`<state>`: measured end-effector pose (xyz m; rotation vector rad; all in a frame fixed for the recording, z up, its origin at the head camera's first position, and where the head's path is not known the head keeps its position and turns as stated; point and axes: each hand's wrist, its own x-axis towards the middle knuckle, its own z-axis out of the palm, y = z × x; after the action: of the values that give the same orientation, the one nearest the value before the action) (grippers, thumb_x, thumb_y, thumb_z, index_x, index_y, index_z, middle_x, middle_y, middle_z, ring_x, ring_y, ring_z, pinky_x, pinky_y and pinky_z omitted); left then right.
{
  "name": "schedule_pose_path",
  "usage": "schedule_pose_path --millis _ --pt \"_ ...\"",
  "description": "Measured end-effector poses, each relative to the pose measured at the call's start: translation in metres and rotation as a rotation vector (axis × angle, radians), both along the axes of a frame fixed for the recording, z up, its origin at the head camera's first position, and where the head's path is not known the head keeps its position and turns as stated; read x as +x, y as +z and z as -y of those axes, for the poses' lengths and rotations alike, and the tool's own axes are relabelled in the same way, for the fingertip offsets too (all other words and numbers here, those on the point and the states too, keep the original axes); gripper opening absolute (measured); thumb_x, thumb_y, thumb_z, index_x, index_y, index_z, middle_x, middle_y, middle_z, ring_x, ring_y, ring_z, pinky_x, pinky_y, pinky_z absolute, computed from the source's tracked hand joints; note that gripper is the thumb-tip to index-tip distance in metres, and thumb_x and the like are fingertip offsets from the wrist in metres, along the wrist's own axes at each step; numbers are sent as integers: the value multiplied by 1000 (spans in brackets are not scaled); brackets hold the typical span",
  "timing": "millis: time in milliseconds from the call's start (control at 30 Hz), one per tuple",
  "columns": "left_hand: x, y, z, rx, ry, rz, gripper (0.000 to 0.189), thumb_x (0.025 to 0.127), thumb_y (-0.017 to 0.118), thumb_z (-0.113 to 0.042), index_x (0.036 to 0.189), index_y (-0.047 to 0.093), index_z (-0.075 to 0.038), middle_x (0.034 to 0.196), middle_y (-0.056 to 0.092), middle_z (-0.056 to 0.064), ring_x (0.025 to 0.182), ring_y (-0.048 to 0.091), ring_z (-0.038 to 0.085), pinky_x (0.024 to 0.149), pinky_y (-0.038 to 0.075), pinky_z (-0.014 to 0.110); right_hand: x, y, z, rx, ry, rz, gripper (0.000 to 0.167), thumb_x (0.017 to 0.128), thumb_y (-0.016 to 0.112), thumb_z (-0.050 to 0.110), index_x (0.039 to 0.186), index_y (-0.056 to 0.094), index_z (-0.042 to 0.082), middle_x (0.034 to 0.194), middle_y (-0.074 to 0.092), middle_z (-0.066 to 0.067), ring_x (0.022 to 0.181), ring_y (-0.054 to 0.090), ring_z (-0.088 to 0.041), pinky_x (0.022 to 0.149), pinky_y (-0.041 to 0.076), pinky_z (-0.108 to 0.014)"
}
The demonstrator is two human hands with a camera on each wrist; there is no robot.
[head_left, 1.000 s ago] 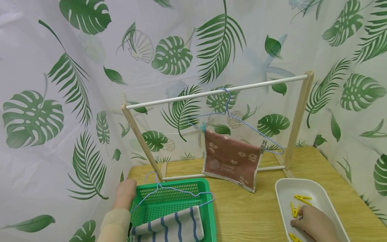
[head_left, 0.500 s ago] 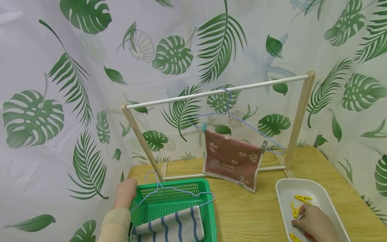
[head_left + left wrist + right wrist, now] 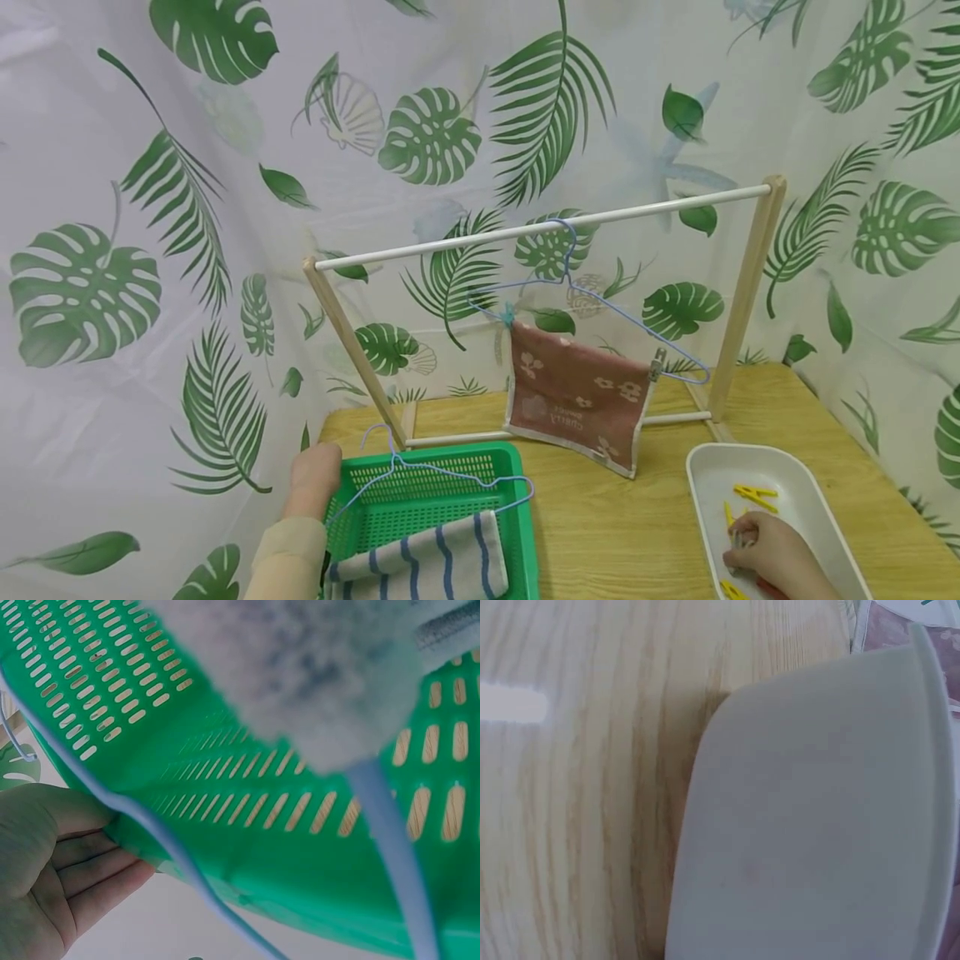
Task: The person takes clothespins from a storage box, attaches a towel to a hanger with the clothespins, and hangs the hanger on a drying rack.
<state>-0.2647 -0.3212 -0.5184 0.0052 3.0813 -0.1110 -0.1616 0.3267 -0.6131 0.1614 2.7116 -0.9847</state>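
Note:
My left hand (image 3: 315,477) holds the left rim of a green plastic basket (image 3: 527,517); the left wrist view shows its fingers curled at the rim. A blue wire hanger (image 3: 442,472) lies across this basket, with a striped towel (image 3: 420,557) below it. At the right, my right hand (image 3: 780,552) reaches into a white tray (image 3: 806,479) and pinches a greyish clothespin (image 3: 737,540), partly hidden by the fingers. Yellow clothespins (image 3: 756,497) lie around that hand. The right wrist view shows mainly the tray's outer wall (image 3: 802,810).
Behind the basket and tray stands a drying rack with a white rod (image 3: 465,241). From it hangs another blue hanger (image 3: 618,311) with a brownish-pink cloth (image 3: 577,392) clipped at two corners. A leaf-patterned curtain (image 3: 247,167) surrounds the wooden table (image 3: 600,525).
My right hand has shifted slightly among the clothespins, and a greyish one now shows between thumb and finger. The left hand stays on the basket rim.

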Motion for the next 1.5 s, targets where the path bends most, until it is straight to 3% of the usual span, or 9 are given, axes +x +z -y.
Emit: schedule_pose_path --millis 200,400,700,833,1100,1300,1500 --pt "2 0 -2 6 -9 -12 13 87 72 10 85 74 -2 94 77 18 86 75 35 76 64 52 2 2 1 -24 -12 -25 33 79 88 13 101 70 -2 82 61 0 74 53 -16 64 42 -26" --pt "4 3 -5 3 -6 6 13 89 72 10 86 74 -2 94 77 18 86 74 34 76 64 51 7 7 2 16 -24 -22 31 79 89 16 97 70 0 79 55 0 72 50 -17 64 38 -27" --pt "5 1 -8 -8 -5 26 11 89 73 9 88 74 -3 96 77 17 88 75 33 78 65 50 7 10 -8 -83 -106 25 36 85 88 26 100 73 -4 82 72 2 73 60 -13 63 47 -25" --pt "6 -1 -7 -8 -7 26 11 89 73 9 87 74 -3 95 77 17 88 75 34 78 64 50 6 10 -12 -197 -166 53 32 88 86 25 99 73 -2 78 74 6 70 62 -10 60 50 -23" --pt "6 -3 -5 -10 -9 15 12 89 72 9 87 74 -2 94 77 17 87 74 34 78 64 51 6 18 -11 -594 -347 252 17 98 77 22 100 75 5 84 79 8 76 75 -7 69 63 -27" --pt "9 0 -3 7 -14 18 12 85 74 9 85 72 -2 92 75 16 84 73 33 75 64 49 6 23 -19 -843 -289 322 28 106 69 27 118 73 2 102 76 9 92 76 -3 87 65 -28" --pt "6 1 2 28 -23 8 12 85 72 9 85 71 -2 90 75 16 83 73 33 74 64 50 5 26 -21 -1039 -269 358 22 111 60 23 101 79 20 100 77 10 94 75 -4 89 64 -24"
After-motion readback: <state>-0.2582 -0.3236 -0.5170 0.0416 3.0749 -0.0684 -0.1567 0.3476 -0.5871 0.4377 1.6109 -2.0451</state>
